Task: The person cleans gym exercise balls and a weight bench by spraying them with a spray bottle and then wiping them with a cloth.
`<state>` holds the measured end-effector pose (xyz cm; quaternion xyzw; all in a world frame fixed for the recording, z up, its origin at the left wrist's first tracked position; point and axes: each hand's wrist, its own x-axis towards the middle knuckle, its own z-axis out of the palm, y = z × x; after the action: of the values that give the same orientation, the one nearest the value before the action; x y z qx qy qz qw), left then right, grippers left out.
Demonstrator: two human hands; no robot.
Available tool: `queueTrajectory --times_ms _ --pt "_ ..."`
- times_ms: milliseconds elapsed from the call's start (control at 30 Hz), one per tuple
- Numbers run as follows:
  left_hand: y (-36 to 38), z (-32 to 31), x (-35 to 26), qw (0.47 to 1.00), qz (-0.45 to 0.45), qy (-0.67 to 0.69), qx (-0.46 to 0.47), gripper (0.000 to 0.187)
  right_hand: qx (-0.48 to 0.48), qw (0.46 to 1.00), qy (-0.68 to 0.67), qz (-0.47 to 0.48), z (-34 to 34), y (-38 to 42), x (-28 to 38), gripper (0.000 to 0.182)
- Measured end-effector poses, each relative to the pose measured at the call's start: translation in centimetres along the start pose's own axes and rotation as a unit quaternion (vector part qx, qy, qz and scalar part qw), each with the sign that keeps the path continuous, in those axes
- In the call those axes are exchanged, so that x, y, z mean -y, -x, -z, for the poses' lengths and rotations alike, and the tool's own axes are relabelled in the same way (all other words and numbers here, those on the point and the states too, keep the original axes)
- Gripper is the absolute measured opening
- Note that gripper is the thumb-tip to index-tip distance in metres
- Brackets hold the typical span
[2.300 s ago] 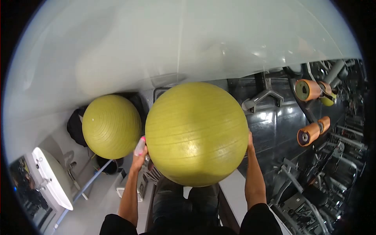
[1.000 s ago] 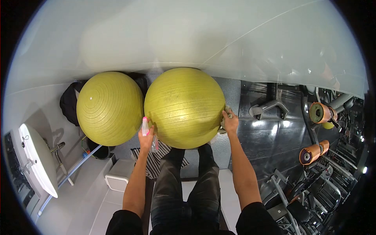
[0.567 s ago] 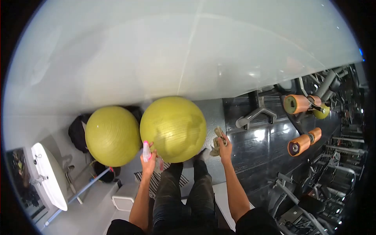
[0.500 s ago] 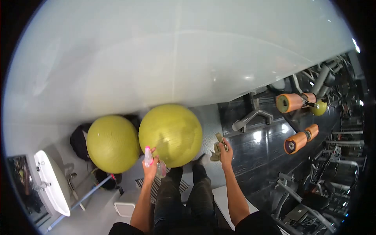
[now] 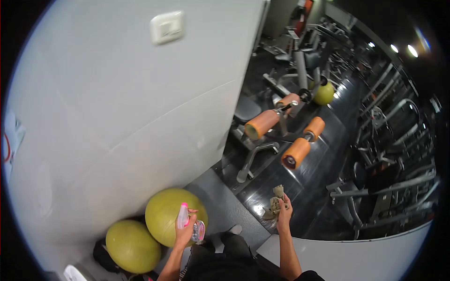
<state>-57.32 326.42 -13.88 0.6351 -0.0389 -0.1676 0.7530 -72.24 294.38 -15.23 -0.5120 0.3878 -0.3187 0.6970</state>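
My left hand (image 5: 186, 229) is closed around a spray bottle (image 5: 199, 231) with a pink-and-white trigger head; the clear lower part shows beside my fingers. Behind it sits a large yellow exercise ball (image 5: 164, 210), partly covered by the hand and bottle. In my right hand (image 5: 284, 215) is a crumpled greenish-brown cloth (image 5: 273, 206), its folds hanging to the left of my fingers. That hand is held over the dark floor, away from the ball. A second yellow exercise ball (image 5: 132, 247) rests to the left of the first.
A pale wall (image 5: 126, 103) with a white switch (image 5: 168, 27) rises in front. At the right are a machine with orange foam rollers (image 5: 296, 153), more gym equipment (image 5: 389, 187) and another yellow ball (image 5: 323, 93). A dark bag (image 5: 104, 256) lies by the left ball.
My view has swung right and up toward the gym equipment, and the balls now appear lower. The sink has mostly left the view. Both hands keep hold of the bottle and cloth.
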Motion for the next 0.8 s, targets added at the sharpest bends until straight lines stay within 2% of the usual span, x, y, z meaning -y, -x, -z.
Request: queueTrajectory --times_ms 67,167,300,433,533,567,733,800 --pt "-0.5 -2.8 -2.0 0.997 0.041 -0.027 0.056 0.019 -0.025 0.999 -0.022 0.006 2.5 -0.4 1.5 0.037" --pt "-1.1 -7.1 -2.6 0.995 -0.006 -0.022 0.095 0.017 -0.038 0.999 -0.021 0.007 6.0 -1.2 3.1 0.036" --pt "-1.6 -13.2 -3.5 0.989 -0.016 -0.040 0.141 0.015 -0.021 0.999 0.033 0.021 10.4 -3.1 4.0 0.034" --pt "-2.5 -19.2 -3.3 0.974 -0.009 -0.030 0.226 0.016 -0.065 0.997 0.038 0.034 13.0 -5.1 4.9 0.034" --pt "-3.2 -24.6 -2.8 0.956 -0.014 -0.030 0.290 0.017 -0.110 0.992 -0.061 0.026 13.4 -6.5 4.5 0.034" --pt "-3.2 -26.4 -2.7 0.951 -0.018 -0.032 0.308 0.017 -0.132 0.988 -0.085 -0.003 13.4 -6.6 4.3 0.034" --pt "-2.8 -35.0 -2.6 0.931 -0.009 0.058 0.361 0.021 -0.105 0.970 -0.216 -0.036 12.0 -8.1 3.4 0.037" --pt "-2.5 -38.3 -3.0 0.919 -0.014 0.050 0.392 0.022 -0.071 0.958 -0.273 -0.045 11.8 -9.4 3.2 0.039"
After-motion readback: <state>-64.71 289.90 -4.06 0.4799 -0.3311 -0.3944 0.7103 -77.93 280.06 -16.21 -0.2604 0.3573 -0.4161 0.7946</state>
